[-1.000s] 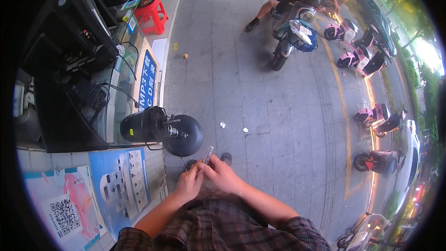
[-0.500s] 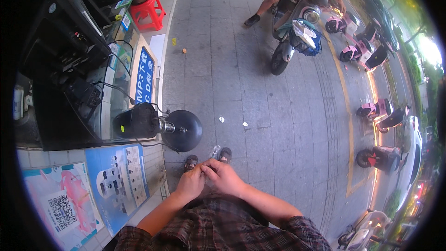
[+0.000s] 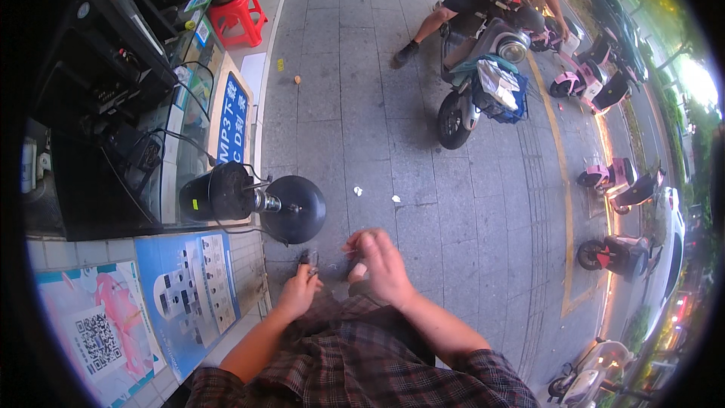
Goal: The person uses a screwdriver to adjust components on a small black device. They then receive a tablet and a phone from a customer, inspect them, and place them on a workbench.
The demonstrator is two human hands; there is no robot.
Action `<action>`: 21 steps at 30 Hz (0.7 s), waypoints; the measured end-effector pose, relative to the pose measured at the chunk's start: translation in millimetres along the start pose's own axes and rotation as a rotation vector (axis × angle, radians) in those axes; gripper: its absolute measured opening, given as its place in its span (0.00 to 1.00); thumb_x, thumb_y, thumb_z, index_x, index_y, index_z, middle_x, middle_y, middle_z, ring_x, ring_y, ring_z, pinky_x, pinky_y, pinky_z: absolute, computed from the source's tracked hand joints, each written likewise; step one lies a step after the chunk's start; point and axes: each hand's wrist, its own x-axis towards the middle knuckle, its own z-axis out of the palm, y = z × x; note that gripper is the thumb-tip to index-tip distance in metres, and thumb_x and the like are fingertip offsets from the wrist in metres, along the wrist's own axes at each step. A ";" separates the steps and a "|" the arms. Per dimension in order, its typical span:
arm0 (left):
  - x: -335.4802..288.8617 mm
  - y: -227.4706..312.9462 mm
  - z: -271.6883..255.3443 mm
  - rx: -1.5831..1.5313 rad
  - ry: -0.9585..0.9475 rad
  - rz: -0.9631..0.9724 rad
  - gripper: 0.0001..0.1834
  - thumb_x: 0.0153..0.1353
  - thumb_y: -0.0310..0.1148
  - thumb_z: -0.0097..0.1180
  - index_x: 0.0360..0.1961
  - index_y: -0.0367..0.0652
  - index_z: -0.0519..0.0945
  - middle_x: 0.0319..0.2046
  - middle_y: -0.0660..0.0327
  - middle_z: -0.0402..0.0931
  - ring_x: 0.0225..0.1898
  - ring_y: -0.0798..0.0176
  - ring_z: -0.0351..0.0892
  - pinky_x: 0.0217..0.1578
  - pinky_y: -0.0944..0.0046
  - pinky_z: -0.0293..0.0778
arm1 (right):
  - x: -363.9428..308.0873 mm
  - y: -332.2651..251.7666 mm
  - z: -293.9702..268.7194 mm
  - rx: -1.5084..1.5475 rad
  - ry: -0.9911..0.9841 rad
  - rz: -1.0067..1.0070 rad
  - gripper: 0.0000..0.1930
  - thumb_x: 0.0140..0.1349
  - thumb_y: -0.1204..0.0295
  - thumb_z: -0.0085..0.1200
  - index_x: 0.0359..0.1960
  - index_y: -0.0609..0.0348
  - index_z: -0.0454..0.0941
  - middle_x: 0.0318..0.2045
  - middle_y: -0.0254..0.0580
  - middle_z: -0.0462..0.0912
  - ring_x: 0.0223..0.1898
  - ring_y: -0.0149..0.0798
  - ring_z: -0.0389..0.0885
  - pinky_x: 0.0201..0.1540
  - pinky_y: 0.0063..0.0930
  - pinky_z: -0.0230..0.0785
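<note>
The right hand (image 3: 384,266) is parting rightward from the left hand (image 3: 297,295), unclasping both. Whether either's gripping anything, I can't tell.

A small, shiny thing (image 3: 313,259) seems to be pinched at the fingertips of the person's left grip (image 3: 299,295). It looks partly see-through, with pale, bright bits over a dark patch. It sticks out just past the fingers, up in the air above the ground. It is too small and blurry to tell its real shape.
</note>
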 end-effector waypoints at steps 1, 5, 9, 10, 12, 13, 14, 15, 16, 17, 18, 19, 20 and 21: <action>-1.0 -27.6 -3.2 -0.012 -0.027 -0.066 0.14 0.78 0.32 0.47 0.57 0.35 0.67 0.36 0.49 0.87 0.38 0.54 0.91 0.39 0.55 0.84 | 3.1 -0.2 -5.3 0.139 0.006 0.108 0.17 0.84 0.62 0.41 0.49 0.63 0.77 0.38 0.40 0.80 0.37 0.35 0.83 0.45 0.30 0.76; -24.4 -178.2 -19.6 -0.027 0.009 -0.169 0.14 0.77 0.34 0.47 0.55 0.36 0.68 0.37 0.47 0.87 0.37 0.49 0.90 0.39 0.51 0.83 | 4.0 4.5 -24.8 0.111 -0.023 0.302 0.17 0.83 0.58 0.44 0.46 0.61 0.77 0.31 0.38 0.80 0.33 0.33 0.80 0.37 0.32 0.73; -82.3 -255.7 -31.3 -0.006 0.207 -0.421 0.18 0.71 0.42 0.53 0.46 0.36 0.73 0.28 0.48 0.82 0.32 0.47 0.87 0.37 0.47 0.80 | 0.3 31.7 -43.0 -0.330 -0.181 0.182 0.19 0.78 0.57 0.53 0.40 0.64 0.80 0.29 0.48 0.83 0.32 0.46 0.84 0.35 0.44 0.74; -95.2 -253.9 -30.7 -0.065 0.271 -0.477 0.19 0.70 0.44 0.55 0.42 0.35 0.76 0.25 0.48 0.80 0.31 0.48 0.86 0.36 0.46 0.79 | 0.1 47.4 -51.4 -0.493 -0.258 0.177 0.21 0.77 0.55 0.54 0.39 0.64 0.81 0.30 0.51 0.84 0.34 0.50 0.85 0.37 0.47 0.74; -112.8 -224.1 -32.2 0.083 0.130 -0.633 0.21 0.68 0.46 0.58 0.33 0.35 0.83 0.23 0.44 0.80 0.33 0.43 0.87 0.35 0.45 0.78 | 0.8 93.7 -73.3 -0.831 -0.412 0.170 0.24 0.74 0.51 0.55 0.37 0.65 0.84 0.34 0.59 0.86 0.37 0.60 0.85 0.40 0.52 0.75; -125.5 -251.2 -29.9 0.310 0.074 -0.520 0.23 0.67 0.48 0.59 0.32 0.35 0.85 0.24 0.41 0.81 0.34 0.40 0.86 0.35 0.44 0.78 | -0.7 113.1 -82.9 -0.900 -0.476 0.212 0.24 0.74 0.52 0.52 0.34 0.65 0.84 0.36 0.61 0.85 0.39 0.63 0.84 0.44 0.52 0.76; -155.5 -296.2 -28.8 0.545 0.029 -0.417 0.24 0.66 0.50 0.60 0.31 0.35 0.87 0.25 0.39 0.81 0.35 0.37 0.86 0.35 0.43 0.78 | -5.0 138.1 -90.1 -0.953 -0.549 0.245 0.25 0.75 0.53 0.49 0.31 0.65 0.84 0.38 0.64 0.85 0.41 0.66 0.83 0.48 0.53 0.76; -173.0 -315.6 -21.5 0.527 0.009 -0.376 0.25 0.66 0.50 0.60 0.32 0.34 0.87 0.26 0.38 0.82 0.35 0.36 0.85 0.35 0.43 0.78 | -12.1 170.4 -105.4 -0.993 -0.545 0.299 0.25 0.75 0.54 0.48 0.34 0.65 0.84 0.39 0.64 0.85 0.42 0.67 0.83 0.50 0.54 0.76; -181.5 -323.4 -13.7 0.506 -0.018 -0.325 0.25 0.67 0.50 0.60 0.33 0.33 0.87 0.28 0.38 0.82 0.36 0.35 0.85 0.35 0.43 0.78 | -21.8 205.3 -126.8 -1.038 -0.532 0.361 0.24 0.75 0.54 0.46 0.37 0.65 0.84 0.40 0.65 0.85 0.44 0.67 0.83 0.51 0.55 0.76; -183.0 -324.6 -7.5 0.480 -0.048 -0.276 0.26 0.67 0.51 0.60 0.34 0.32 0.87 0.29 0.37 0.83 0.37 0.34 0.85 0.35 0.43 0.79 | -34.9 239.9 -148.9 -1.041 -0.466 0.426 0.24 0.76 0.54 0.44 0.42 0.65 0.84 0.44 0.64 0.86 0.48 0.66 0.83 0.55 0.55 0.75; -186.5 -323.5 1.2 0.367 -0.010 -0.239 0.25 0.68 0.50 0.60 0.34 0.33 0.87 0.30 0.38 0.83 0.37 0.34 0.85 0.35 0.44 0.79 | -50.8 273.2 -172.5 -1.046 -0.402 0.491 0.25 0.76 0.55 0.41 0.47 0.64 0.84 0.48 0.64 0.86 0.52 0.66 0.83 0.59 0.55 0.74; -181.7 -323.3 18.4 0.237 0.014 -0.299 0.25 0.68 0.50 0.60 0.35 0.33 0.87 0.30 0.38 0.83 0.37 0.34 0.85 0.35 0.44 0.79 | -71.4 304.1 -211.2 -1.157 -0.461 0.364 0.24 0.75 0.54 0.43 0.49 0.64 0.83 0.49 0.64 0.86 0.53 0.65 0.83 0.58 0.55 0.75; -179.3 -311.1 27.2 0.153 0.034 -0.427 0.25 0.68 0.50 0.60 0.35 0.33 0.87 0.30 0.39 0.83 0.37 0.35 0.85 0.35 0.44 0.79 | -90.7 327.7 -234.9 -1.239 -0.531 0.241 0.24 0.74 0.53 0.45 0.51 0.63 0.82 0.51 0.63 0.85 0.54 0.64 0.83 0.57 0.55 0.75; -189.2 -300.0 28.7 0.102 0.089 -0.541 0.25 0.68 0.50 0.60 0.36 0.33 0.87 0.30 0.39 0.83 0.37 0.35 0.85 0.35 0.44 0.79 | -88.5 329.6 -225.7 -1.201 -0.529 0.390 0.25 0.74 0.52 0.46 0.52 0.62 0.83 0.53 0.61 0.85 0.55 0.63 0.82 0.58 0.54 0.75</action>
